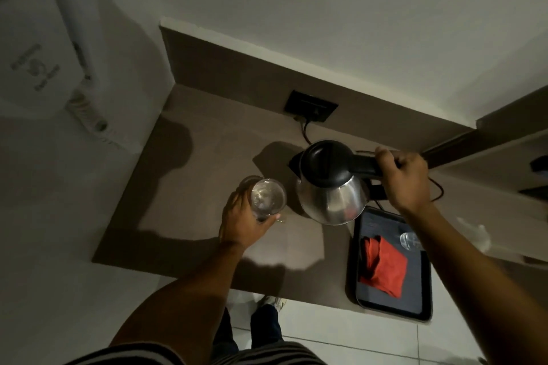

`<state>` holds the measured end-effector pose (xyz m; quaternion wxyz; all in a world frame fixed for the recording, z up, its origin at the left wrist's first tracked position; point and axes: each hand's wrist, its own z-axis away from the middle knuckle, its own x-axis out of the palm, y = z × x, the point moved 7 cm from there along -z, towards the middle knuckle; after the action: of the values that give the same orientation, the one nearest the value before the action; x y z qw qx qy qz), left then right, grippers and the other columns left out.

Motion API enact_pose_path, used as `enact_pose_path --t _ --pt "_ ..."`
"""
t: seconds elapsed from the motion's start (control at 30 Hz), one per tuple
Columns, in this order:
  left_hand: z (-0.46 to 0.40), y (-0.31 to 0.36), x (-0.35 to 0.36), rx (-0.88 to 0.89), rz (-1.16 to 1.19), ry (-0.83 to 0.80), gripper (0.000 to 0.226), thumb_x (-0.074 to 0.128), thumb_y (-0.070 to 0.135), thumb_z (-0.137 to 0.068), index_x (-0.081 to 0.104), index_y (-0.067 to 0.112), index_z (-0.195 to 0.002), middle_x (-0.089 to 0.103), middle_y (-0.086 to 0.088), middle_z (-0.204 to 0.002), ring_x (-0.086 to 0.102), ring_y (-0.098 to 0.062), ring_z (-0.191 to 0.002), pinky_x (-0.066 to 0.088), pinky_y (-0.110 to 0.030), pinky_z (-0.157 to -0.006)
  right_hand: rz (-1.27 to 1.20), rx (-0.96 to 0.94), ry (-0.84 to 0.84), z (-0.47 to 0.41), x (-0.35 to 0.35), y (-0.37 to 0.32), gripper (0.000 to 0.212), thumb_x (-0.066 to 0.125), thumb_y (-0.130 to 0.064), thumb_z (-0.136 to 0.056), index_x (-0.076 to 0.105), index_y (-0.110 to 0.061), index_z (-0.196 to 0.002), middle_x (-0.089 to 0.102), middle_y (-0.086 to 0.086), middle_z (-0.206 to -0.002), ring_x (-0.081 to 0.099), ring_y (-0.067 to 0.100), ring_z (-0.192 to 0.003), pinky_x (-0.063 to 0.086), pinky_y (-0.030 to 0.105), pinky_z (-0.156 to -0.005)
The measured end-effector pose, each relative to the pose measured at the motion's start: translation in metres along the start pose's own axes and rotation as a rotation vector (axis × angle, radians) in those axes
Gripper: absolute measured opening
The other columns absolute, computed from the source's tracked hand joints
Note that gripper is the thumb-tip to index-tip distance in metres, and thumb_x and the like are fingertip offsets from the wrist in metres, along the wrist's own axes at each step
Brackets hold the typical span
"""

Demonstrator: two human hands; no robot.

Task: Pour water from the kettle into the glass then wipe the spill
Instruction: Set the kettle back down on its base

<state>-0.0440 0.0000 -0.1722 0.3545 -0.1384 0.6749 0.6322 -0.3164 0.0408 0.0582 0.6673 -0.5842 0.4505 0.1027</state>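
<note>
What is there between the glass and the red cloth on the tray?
In the head view, the steel kettle, held by the right hand, hangs between the glass in the left hand and the red cloth; below it is bare counter.

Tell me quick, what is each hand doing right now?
Left hand: closed around the glass on the counter.
Right hand: closed on the kettle handle, kettle lifted beside the glass.
</note>
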Motion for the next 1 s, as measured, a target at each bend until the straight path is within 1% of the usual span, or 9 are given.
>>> enact_pose_path --t 0.1,0.17,0.27,0.4,0.57,0.67,0.83,0.93,1.0 --pt "0.0 -0.002 0.002 0.009 -0.02 0.015 0.1 0.078 0.065 -0.062 0.041 0.015 -0.14 0.059 -0.012 -0.133 0.056 -0.028 -0.124 0.051 -0.04 -0.1 -0.086 0.112 0.097 0.0 -0.014 0.025 0.05 0.045 -0.047 -0.09 0.05 -0.023 -0.047 0.048 0.002 -0.044 0.042 0.011 -0.039 0.033 0.029 -0.043" --pt "0.0 -0.002 0.003 0.015 -0.026 0.033 0.099 0.079 0.064 -0.06 0.042 0.016 -0.138 0.061 -0.013 -0.131 0.057 -0.03 -0.122 0.05 -0.038 -0.097 -0.144 0.197 0.181 0.0 -0.023 0.045 0.05 0.046 -0.051 -0.087 0.049 -0.018 -0.049 0.047 0.009 -0.048 0.042 0.021 -0.044 0.034 0.034 -0.046" --pt "-0.002 -0.002 0.005 0.03 -0.04 0.051 0.1 0.085 0.059 -0.056 0.044 0.015 -0.136 0.063 -0.014 -0.128 0.06 -0.032 -0.118 0.048 -0.035 -0.094 -0.23 0.319 0.306 0.001 -0.033 0.077 0.052 0.048 -0.053 -0.082 0.051 -0.012 -0.052 0.045 0.011 -0.05 0.04 0.021 -0.047 0.032 0.032 -0.05" --pt "-0.002 -0.005 0.008 0.007 -0.054 0.051 0.101 0.084 0.064 -0.056 0.043 0.014 -0.135 0.063 -0.016 -0.125 0.061 -0.033 -0.116 0.048 -0.033 -0.091 -0.321 0.441 0.416 0.004 -0.036 0.111 0.049 0.049 -0.051 -0.081 0.053 -0.007 -0.058 0.045 0.016 -0.059 0.04 0.026 -0.055 0.032 0.038 -0.056" --pt "-0.004 -0.001 0.004 0.029 -0.039 0.07 0.095 0.066 0.075 -0.058 0.046 0.016 -0.129 0.066 -0.015 -0.118 0.064 -0.032 -0.108 0.048 -0.031 -0.088 -0.361 0.563 0.521 0.016 -0.031 0.144 0.042 0.05 -0.04 -0.085 0.053 -0.007 -0.061 0.045 0.013 -0.056 0.04 0.025 -0.053 0.031 0.034 -0.051" --pt "-0.005 0.0 0.005 0.028 -0.041 0.071 0.094 0.064 0.076 -0.059 0.045 0.017 -0.13 0.066 -0.015 -0.118 0.064 -0.031 -0.108 0.047 -0.03 -0.089 -0.418 0.592 0.549 0.021 -0.028 0.154 0.036 0.05 -0.033 -0.086 0.051 -0.011 -0.058 0.043 0.01 -0.054 0.039 0.022 -0.05 0.031 0.033 -0.051" --pt "-0.004 -0.005 0.008 0.0 -0.023 0.042 0.098 0.064 0.079 -0.06 0.044 0.016 -0.133 0.063 -0.014 -0.124 0.061 -0.03 -0.115 0.054 -0.039 -0.093 -0.409 0.549 0.486 0.027 -0.022 0.161 0.039 0.048 -0.028 -0.091 0.046 -0.01 -0.056 0.041 0.01 -0.055 0.036 0.023 -0.052 0.029 0.034 -0.051" --pt "-0.004 -0.005 0.008 -0.005 -0.01 0.038 0.098 0.064 0.079 -0.059 0.041 0.021 -0.134 0.063 -0.012 -0.125 0.061 -0.028 -0.116 0.051 -0.033 -0.093 -0.416 0.489 0.464 0.034 -0.021 0.162 0.042 0.047 -0.026 -0.095 0.043 -0.015 -0.054 0.038 0.001 -0.048 0.032 0.016 -0.045 0.026 0.027 -0.048" --pt "-0.004 -0.004 0.008 -0.006 -0.011 0.038 0.097 0.065 0.079 -0.059 0.042 0.021 -0.134 0.063 -0.012 -0.124 0.061 -0.028 -0.115 0.05 -0.032 -0.092 -0.455 0.487 0.469 0.039 -0.02 0.164 0.039 0.047 -0.033 -0.092 0.042 -0.018 -0.056 0.036 0.003 -0.051 0.032 0.016 -0.048 0.025 0.029 -0.05"
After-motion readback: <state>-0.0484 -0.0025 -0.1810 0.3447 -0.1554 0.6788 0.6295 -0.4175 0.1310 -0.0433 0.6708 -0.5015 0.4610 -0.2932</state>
